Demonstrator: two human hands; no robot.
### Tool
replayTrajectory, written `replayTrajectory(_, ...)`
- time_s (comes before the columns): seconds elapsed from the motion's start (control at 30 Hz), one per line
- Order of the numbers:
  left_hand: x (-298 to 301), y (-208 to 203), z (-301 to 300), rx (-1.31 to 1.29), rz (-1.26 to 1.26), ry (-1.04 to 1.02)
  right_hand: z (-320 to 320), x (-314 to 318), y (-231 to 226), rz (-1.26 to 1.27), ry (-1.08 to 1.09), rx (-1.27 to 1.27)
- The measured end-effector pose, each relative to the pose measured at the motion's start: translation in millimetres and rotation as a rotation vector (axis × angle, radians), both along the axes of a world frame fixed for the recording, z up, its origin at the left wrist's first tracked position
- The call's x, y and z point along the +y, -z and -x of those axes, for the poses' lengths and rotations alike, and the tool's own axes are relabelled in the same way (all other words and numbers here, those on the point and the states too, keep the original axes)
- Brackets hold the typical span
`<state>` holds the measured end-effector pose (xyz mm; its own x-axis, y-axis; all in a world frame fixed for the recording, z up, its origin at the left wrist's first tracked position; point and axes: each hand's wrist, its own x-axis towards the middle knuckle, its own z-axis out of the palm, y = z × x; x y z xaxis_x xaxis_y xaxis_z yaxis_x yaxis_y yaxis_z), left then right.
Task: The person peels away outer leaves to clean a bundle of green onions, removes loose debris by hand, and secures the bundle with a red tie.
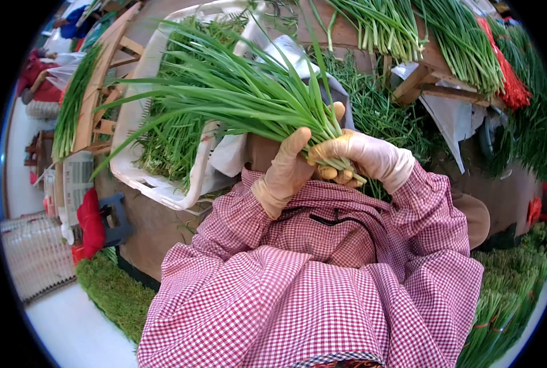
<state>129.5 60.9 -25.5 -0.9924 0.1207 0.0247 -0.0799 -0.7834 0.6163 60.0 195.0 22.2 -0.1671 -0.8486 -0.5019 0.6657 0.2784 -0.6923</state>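
Note:
A loose bunch of garlic chives (255,101) lies across both my gloved hands, its long flat leaves fanning out to the far left. My right hand (368,156) is closed round the pale stem ends, with its fingers curled and a few cut ends showing below them. From the near side, my left hand (284,168) grips the same bunch just above the stems. Its thumb points up along the front, and its other fingers are mostly hidden by the leaves. Both hands wear whitish gloves with yellowed fingertips.
Beyond my left arm stands a white plastic basket (129,165) heaped with green trimmings. Chive bunches (377,27) and red ties (511,73) lie on a wooden table at the far right. Loose greens (387,113) pile below it. A stool (119,218) holds red cloth.

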Motion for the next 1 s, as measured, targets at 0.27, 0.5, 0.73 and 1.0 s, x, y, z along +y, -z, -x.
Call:
replayTrajectory(0.27,13,1,12,-0.099,-0.278,-0.155,-2,46,25,-0.120,0.517,0.374)
replayTrajectory(0.5,17,-4,14,-0.101,-0.307,-0.186,-29,8,47,0.208,1.074,0.855)
replayTrajectory(0.73,22,2,15,-0.057,-0.228,-0.155,-24,-31,30,0.317,1.127,0.593)
replayTrajectory(1.0,18,-6,20,-0.111,-0.404,-0.140,-12,-17,33,0.492,1.048,0.169)
